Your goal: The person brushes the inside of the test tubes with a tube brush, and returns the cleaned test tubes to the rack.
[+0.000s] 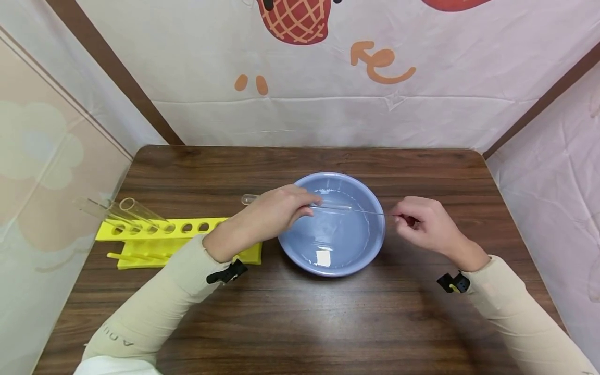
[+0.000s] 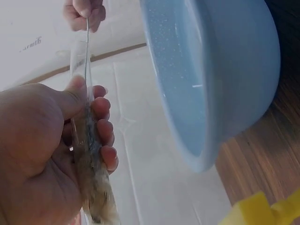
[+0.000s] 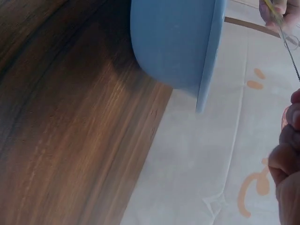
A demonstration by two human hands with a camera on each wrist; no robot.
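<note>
Over the basin my left hand [image 1: 281, 208] grips a clear glass test tube [image 1: 335, 208], fingers curled round its middle. The tube lies nearly level; its rounded end pokes out left of the hand and its mouth faces right. Inside it sits a test tube brush [image 2: 96, 187], its bristles visible through the glass in the left wrist view. My right hand [image 1: 426, 224], just right of the basin, pinches the far end of the brush's thin wire. Below the tube is a round blue basin [image 1: 382, 229] holding water.
A yellow test tube rack [image 1: 140, 250] stands on the left of the wooden table [image 1: 328, 323], partly behind my left forearm. Several glass test tubes [image 1: 140, 211] lean in its left holes. Printed fabric [image 1: 319, 122] hangs behind the table and at both sides.
</note>
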